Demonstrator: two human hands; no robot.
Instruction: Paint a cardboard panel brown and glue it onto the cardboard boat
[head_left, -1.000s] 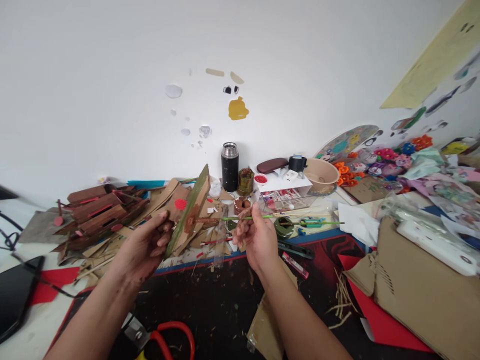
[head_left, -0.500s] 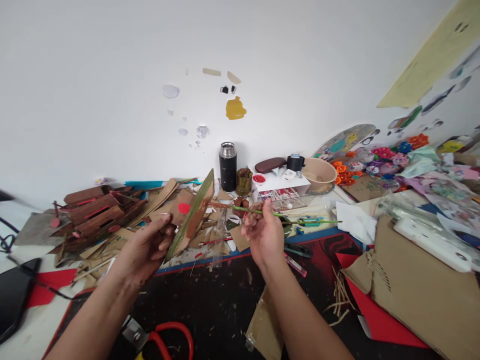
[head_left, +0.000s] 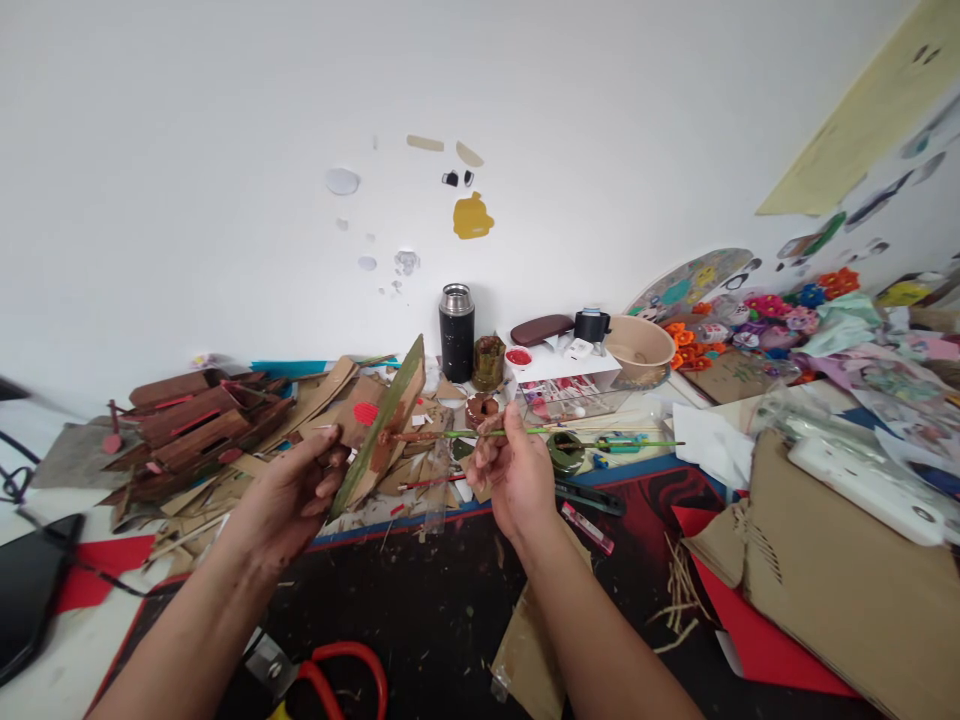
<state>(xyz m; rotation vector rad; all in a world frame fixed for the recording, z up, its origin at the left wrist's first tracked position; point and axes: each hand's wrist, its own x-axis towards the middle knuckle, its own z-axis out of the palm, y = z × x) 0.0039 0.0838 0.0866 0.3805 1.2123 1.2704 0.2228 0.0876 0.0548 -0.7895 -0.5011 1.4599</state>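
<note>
My left hand [head_left: 300, 485] is closed on a long, pointed cardboard piece [head_left: 384, 425], held tilted upright. One long side of it is painted green, and brown paint covers part of its bare face. My right hand [head_left: 517, 465] pinches a thin green paintbrush [head_left: 600, 441]. Its brown-stained tip touches the cardboard face near the middle. Behind the brush sits a small brown paint pot [head_left: 482, 408], and a green paint pot [head_left: 566, 453] stands just right of my right hand. Paint smudges mark the fingers of both hands.
Brown-painted cardboard pieces [head_left: 191, 415] are heaped at the left. A black flask [head_left: 457, 335] without a lid stands near the wall. Red-handled scissors [head_left: 349, 660] lie at the front. A beige bowl [head_left: 637, 342], a box cutter [head_left: 592, 496] and a large cardboard sheet [head_left: 840, 590] are to the right.
The brush in my right hand has moved left and lower, its tip going from the cardboard's right edge to its middle. My left hand stays nearly still, with the cardboard shifted slightly left.
</note>
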